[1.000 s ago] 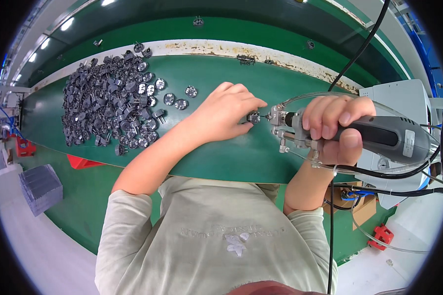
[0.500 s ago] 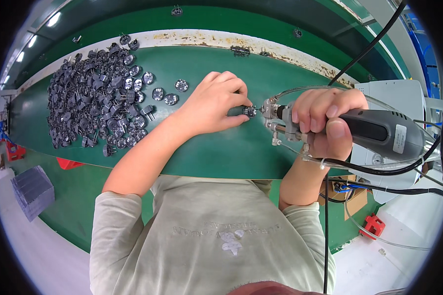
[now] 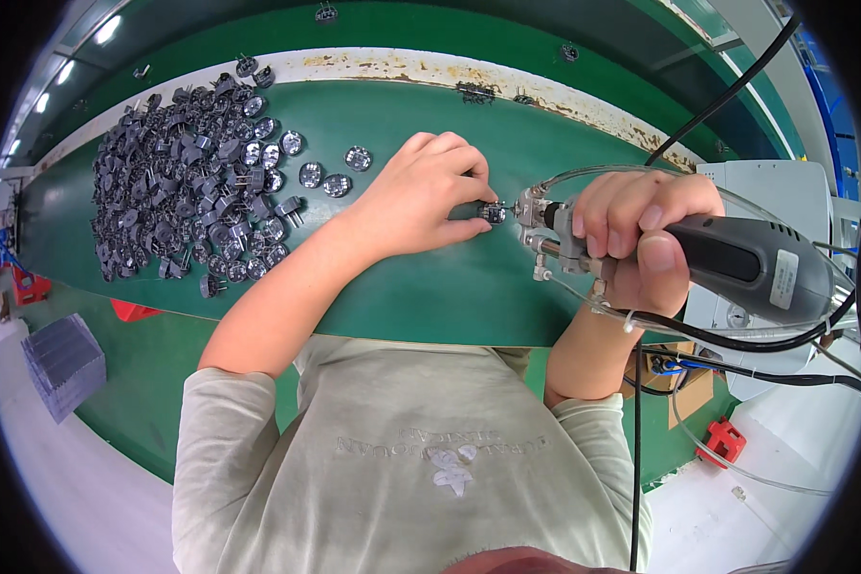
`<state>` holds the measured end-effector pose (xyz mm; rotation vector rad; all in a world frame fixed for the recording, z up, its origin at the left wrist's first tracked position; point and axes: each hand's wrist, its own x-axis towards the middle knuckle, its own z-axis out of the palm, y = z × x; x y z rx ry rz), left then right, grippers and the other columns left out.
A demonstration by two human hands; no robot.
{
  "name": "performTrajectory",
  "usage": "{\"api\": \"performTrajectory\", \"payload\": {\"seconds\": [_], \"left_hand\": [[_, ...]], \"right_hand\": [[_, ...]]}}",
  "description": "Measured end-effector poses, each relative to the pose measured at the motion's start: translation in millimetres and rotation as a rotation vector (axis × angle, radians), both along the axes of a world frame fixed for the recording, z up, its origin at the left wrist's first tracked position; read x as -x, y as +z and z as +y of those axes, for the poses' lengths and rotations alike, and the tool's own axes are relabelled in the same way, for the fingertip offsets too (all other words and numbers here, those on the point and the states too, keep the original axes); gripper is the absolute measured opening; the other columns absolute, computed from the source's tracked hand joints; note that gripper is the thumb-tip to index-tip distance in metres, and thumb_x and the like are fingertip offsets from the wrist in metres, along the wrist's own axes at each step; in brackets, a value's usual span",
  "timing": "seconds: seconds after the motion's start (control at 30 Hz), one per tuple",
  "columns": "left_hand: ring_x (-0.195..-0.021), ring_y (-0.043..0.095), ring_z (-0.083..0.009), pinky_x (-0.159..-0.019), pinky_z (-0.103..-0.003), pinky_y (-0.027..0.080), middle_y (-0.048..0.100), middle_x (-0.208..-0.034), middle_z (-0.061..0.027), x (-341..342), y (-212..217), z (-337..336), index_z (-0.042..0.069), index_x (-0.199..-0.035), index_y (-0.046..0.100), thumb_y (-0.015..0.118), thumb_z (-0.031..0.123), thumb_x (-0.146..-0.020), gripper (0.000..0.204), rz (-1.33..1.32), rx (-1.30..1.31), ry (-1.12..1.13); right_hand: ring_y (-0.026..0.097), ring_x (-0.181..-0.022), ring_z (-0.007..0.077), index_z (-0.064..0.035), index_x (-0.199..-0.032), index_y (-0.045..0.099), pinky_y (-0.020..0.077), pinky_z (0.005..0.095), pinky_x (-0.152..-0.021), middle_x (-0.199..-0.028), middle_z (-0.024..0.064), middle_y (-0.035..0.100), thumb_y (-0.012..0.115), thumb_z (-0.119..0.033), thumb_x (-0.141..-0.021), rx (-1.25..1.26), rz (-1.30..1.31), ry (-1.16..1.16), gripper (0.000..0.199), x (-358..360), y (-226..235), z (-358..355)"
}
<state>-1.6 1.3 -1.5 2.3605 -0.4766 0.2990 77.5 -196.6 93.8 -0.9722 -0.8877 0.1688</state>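
Observation:
My left hand pinches a small round black part with metal pins between thumb and fingers, low over the green tabletop. My right hand wraps round a grey and black handheld tool with a metal head, clear tubes and a black cable. The tool's tip points left at the small part, very close to it; whether they touch, I cannot tell. Left of my left hand, several loose round parts lie with their shiny faces up.
A large heap of similar round parts covers the left of the green table. A worn white ledge runs along the back. At right stands a pale machine housing. Black cables hang near the tool.
The whole view has shifted slightly. Both hands keep their grips, with the part and the tool's tip in nearly the same place relative to each other.

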Motion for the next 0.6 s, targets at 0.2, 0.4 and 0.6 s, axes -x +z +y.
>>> {"api": "performTrajectory", "payload": {"seconds": [0.2,0.4,0.6], "left_hand": [[-0.105,0.057,-0.0236,-0.094,-0.039,0.042,0.062,-0.102,0.0002,0.6,-3.8,-0.5,0.012,-0.097,0.077,0.083,0.026,-0.076,0.026,-0.019,-0.011,-0.002],[-0.106,0.058,-0.0230,-0.095,-0.039,0.041,0.064,-0.102,-0.0002,-4.2,-2.4,2.7,0.010,-0.097,0.077,0.083,0.024,-0.075,0.026,-0.004,-0.001,-0.027],[-0.107,0.058,-0.0228,-0.094,-0.039,0.042,0.065,-0.103,0.0002,-2.7,-3.5,1.1,0.010,-0.099,0.076,0.082,0.021,-0.074,0.027,-0.021,0.012,-0.040]], "right_hand": [[0.053,-0.054,0.0161,-0.0031,-0.090,0.051,0.0492,0.0323,-0.052,-0.066,0.0067,0.057,0.076,-0.002,-0.084,-0.003,-0.041,-0.021,0.026,2.6,-3.3,4.9],[0.054,-0.054,0.0144,-0.0020,-0.088,0.051,0.0469,0.0279,-0.053,-0.064,0.0061,0.057,0.070,0.009,-0.077,0.119,-0.183,-0.022,0.025,1.4,-2.7,14.7],[0.056,-0.054,0.0171,-0.0037,-0.091,0.054,0.0486,0.0316,-0.053,-0.068,0.0068,0.059,0.078,0.000,-0.080,-0.005,-0.046,0.053,0.027,0.3,-0.5,1.1]]}}
